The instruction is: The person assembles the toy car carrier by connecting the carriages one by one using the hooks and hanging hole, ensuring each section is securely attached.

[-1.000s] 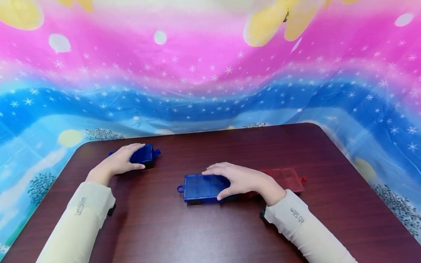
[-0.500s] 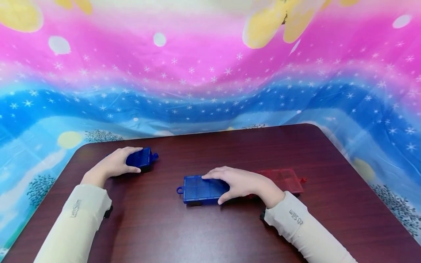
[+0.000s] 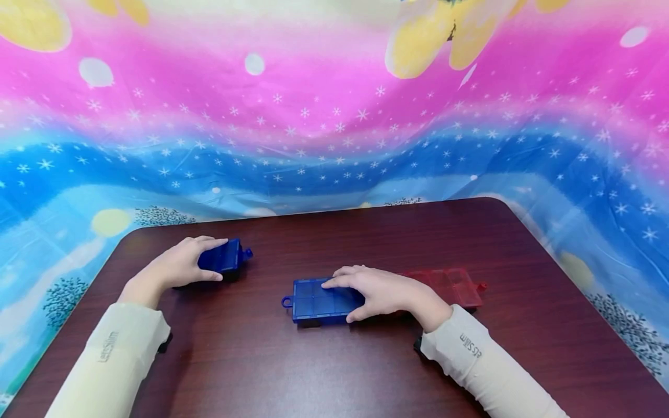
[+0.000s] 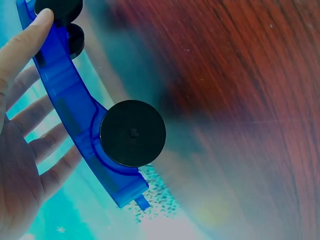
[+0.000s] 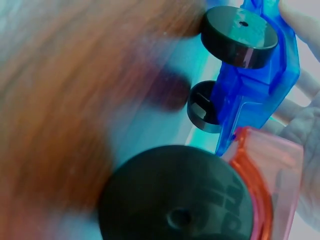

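3 wheeled toy wagons are sitting on the dark wood-grain worktop (image 3: 366, 360). The left hand (image 3: 175, 268) is curling round the small blue wagon (image 3: 225, 258), thumb on its near side, likely steadying it. The right hand (image 3: 387, 292) is lying over the middle blue wagon (image 3: 319, 300), thumb gripping its near edge; the red wagon (image 3: 455, 284) is touching it behind. All bodies are translucent rigid plastic, rectangular, with black disc wheels (image 4: 132, 133).

On the dark table (image 3: 366, 360) there are three wheeled toy wagons: two blue wagons, one at the left (image 3: 223, 256) and one at the middle (image 3: 315, 300), and one red wagon (image 3: 453, 285) right of the middle. Two hands, left (image 3: 175, 267) and right (image 3: 384, 292), are over them.
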`<state>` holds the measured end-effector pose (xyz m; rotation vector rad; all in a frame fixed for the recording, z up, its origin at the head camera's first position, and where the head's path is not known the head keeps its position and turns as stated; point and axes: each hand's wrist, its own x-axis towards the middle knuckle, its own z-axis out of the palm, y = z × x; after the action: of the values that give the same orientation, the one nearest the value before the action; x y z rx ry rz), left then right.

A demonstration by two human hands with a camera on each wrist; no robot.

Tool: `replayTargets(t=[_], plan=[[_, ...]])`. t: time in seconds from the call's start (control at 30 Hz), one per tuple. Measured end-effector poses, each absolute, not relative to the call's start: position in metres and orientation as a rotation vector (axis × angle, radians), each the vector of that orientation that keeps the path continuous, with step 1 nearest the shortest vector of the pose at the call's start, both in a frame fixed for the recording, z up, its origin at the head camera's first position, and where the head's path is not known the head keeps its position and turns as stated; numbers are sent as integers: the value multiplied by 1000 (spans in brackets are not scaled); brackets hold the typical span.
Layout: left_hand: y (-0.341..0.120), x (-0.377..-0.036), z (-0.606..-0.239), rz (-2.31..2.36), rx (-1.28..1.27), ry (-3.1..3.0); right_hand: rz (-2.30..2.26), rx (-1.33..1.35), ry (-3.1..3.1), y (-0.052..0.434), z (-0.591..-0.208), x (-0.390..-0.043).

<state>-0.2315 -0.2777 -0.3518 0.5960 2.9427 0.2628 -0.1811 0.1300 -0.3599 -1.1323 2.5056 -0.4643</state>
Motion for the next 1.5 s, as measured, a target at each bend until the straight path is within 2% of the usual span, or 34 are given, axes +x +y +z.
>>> replayTargets(t=[0.83,1.5], plan=[[-235,-171,-336,134,729,2970,-552,-1149,2499,133,-361,-182],[-210,-156,-349,96,764,2915,-571,-1147,2500,135,-363,-182]])
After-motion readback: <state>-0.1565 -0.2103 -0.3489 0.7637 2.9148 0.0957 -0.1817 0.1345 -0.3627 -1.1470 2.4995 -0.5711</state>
